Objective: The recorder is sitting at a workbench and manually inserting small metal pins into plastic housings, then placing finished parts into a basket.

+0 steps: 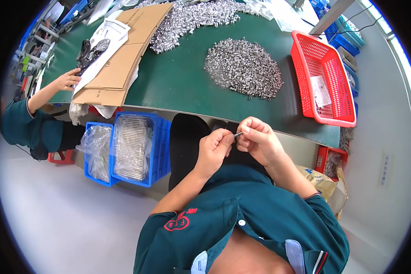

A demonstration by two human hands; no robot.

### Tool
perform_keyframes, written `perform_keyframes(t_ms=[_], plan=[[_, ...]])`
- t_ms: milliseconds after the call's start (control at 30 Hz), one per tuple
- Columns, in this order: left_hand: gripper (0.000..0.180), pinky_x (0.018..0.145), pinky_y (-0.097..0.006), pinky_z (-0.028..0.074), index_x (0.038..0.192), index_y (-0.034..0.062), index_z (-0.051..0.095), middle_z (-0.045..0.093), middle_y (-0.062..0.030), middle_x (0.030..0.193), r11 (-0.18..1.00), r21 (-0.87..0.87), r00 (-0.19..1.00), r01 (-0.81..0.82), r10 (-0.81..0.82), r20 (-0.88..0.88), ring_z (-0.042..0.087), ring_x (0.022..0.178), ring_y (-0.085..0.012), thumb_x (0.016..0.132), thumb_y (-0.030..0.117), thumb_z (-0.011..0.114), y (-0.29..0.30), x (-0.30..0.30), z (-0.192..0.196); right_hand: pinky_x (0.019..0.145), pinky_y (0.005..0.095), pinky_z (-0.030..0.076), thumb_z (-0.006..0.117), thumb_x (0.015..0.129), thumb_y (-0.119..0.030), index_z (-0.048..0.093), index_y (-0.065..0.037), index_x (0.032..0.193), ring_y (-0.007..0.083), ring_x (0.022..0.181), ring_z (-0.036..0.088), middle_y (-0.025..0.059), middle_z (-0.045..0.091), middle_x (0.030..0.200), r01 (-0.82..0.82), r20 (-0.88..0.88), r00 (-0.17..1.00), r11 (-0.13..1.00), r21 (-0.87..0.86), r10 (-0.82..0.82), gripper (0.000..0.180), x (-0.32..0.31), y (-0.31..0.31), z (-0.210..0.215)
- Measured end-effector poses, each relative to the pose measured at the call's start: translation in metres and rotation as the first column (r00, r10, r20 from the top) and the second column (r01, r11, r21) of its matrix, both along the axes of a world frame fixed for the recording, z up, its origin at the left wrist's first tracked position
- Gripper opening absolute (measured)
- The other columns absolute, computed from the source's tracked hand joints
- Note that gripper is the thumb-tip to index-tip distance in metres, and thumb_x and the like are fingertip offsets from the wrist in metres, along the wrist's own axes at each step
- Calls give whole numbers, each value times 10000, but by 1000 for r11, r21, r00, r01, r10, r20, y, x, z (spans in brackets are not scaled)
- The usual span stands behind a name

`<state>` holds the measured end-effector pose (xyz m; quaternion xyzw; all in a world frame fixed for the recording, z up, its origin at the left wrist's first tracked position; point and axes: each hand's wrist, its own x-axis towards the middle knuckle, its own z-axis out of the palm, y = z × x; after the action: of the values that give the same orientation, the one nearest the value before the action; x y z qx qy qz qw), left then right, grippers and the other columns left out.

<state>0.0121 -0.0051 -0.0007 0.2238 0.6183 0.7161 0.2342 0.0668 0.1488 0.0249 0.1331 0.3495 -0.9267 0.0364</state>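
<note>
Just in front of the table's near edge, my left hand and my right hand meet, fingers pinched together. Between their fingertips is a small, dark grey metal part, mostly covered, so its exact kind does not show. Beyond my hands, a heap of small silver metal rings lies on the green table. Farther back spreads a larger pile of shiny silver metal pieces.
A red plastic basket with a paper slip stands at right. Flattened cardboard lies at left, near a co-worker's hand. Blue crates of bagged metal parts sit below the table; a red bin is low at right.
</note>
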Motion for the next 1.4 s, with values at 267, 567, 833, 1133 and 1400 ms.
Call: perform_keyframes(t_ms=[267, 567, 833, 1133, 1400], plan=[[240, 443, -191, 319, 789, 41, 571, 489, 21, 566, 999, 53, 976, -14, 2, 217, 440, 496, -29, 935, 229, 542, 2, -6, -10, 573, 195, 430, 555, 908, -125, 587, 2, 1006, 73, 629, 521, 31, 583, 758, 14, 35, 999, 838, 546, -39, 164, -7, 10, 22], [225, 573, -226, 436, 793, 24, 537, 483, -2, 581, 998, 55, 963, 35, -48, 264, 431, 525, -60, 938, 197, 532, -4, -10, -14, 556, 205, 429, 594, 817, 48, 573, 6, 821, 71, 627, 521, 36, 581, 747, 438, -437, 899, 92, 894, -31, 48, -11, 15, 33], [221, 399, -182, 302, 783, 47, 568, 488, 22, 551, 997, 78, 958, 4, -26, 285, 419, 459, -25, 928, 213, 548, -1, -11, -8, 489, 226, 443, 580, 895, -109, 620, 22, 910, 101, 551, 528, 57, 590, 703, 0, 63, 998, 966, 259, -17, 138, -8, 14, 17], [207, 442, -190, 329, 788, 25, 587, 506, 15, 576, 999, 32, 982, -31, 25, 185, 454, 501, -38, 921, 182, 561, -1, -9, -8, 423, 219, 350, 585, 893, -135, 610, 4, 898, 84, 500, 452, 42, 560, 658, -51, 138, 989, 997, 58, 43, 141, -11, 9, 10], [176, 473, -191, 355, 797, 19, 594, 511, 15, 587, 999, 29, 988, -24, 19, 153, 463, 520, -44, 914, 148, 568, 0, -7, -4, 403, 222, 340, 580, 896, -135, 602, 8, 898, 83, 490, 447, 45, 558, 650, -75, 140, 988, 997, 33, 69, 145, -9, 12, 3]])
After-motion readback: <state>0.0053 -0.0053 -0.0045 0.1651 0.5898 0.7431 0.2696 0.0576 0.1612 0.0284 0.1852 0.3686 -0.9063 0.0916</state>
